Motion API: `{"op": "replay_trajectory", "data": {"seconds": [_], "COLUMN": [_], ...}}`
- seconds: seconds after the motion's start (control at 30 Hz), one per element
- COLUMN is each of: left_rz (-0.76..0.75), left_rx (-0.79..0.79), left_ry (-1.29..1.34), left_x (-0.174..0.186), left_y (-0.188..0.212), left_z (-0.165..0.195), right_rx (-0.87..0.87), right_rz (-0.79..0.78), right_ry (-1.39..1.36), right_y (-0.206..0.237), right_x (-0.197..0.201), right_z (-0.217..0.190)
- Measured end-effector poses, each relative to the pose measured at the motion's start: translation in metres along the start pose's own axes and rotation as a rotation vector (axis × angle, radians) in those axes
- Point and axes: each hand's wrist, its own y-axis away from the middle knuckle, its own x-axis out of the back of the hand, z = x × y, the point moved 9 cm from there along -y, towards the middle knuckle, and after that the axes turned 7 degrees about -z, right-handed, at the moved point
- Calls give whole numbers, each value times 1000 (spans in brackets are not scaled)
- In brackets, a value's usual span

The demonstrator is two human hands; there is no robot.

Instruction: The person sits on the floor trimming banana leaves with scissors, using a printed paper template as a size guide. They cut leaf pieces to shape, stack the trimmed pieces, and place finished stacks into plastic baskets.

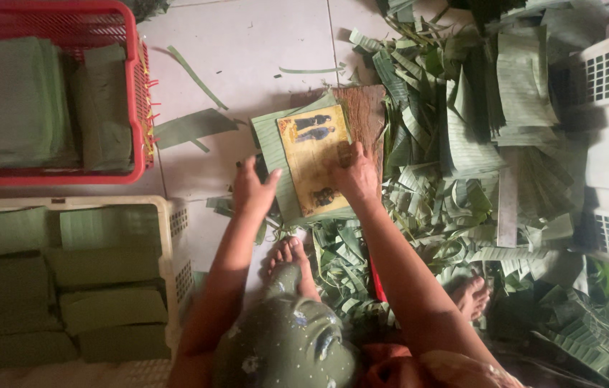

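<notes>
A: Centre of the frame. Which object do the hands work on?

B: A yellow rectangular template [314, 158] lying flat on a stack of banana-leaf pieces [273, 147], which in turn rests on a wooden board [365, 115] on the tiled floor [247, 43]. The template's long axis runs from upper centre toward lower centre, tilted slightly to the right at its lower end.

A: Position of each hand?

B: The right hand [355, 174] rests on the template's right edge, near its lower corner, fingers together and pressed down; whether they pinch a blade cannot be told. The left hand [253, 189] sits just left of the leaf stack, at its lower left edge, fingers curled loosely and touching the leaf margin; nothing is visibly clamped in it.

A: The governing relation?

B: The template lies between the two hands, its long edges parallel to the fingers' direction. The right hand is on it; the left is beside it, so the right is nearer.

A: Surroundings?

B: A red basket [135, 86] at upper left and a cream crate [171, 244] at lower left, both holding folded leaf rectangles. A heap of leaf trimmings [448, 144] fills the right half, bounded by a white crate [606, 72] at the right edge. The person's bare feet [290, 255] show at lower centre.
</notes>
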Motion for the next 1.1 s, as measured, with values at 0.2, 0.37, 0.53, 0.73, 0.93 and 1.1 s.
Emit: {"op": "replay_trajectory", "data": {"seconds": [0.2, 0.37, 0.53, 0.73, 0.93, 1.1], "left_rz": [-241, -301, -185, -299, -380, -431], "left_rx": [-414, -302, -345, -273, -176, -107], "left_ry": [-755, -807, -826, -811, -879, -899], "left_x": [-77, -111, -112, -107, -106, -122], "left_y": [31, 27, 26, 33, 30, 22], "left_z": [118, 112, 115, 126, 134, 121], "right_rx": [-12, -10, -229, -29, -22, 268], "right_rz": [-42, -174, -386, -215, 4, -22], "right_ry": [-2, 172, 419, 406, -217, -99], "right_y": [-4, 4, 59, 161, 164, 79], "right_x": [-4, 25, 30, -29, 16, 45], "right_z": [-2, 11, 113, 198, 206, 127]}}
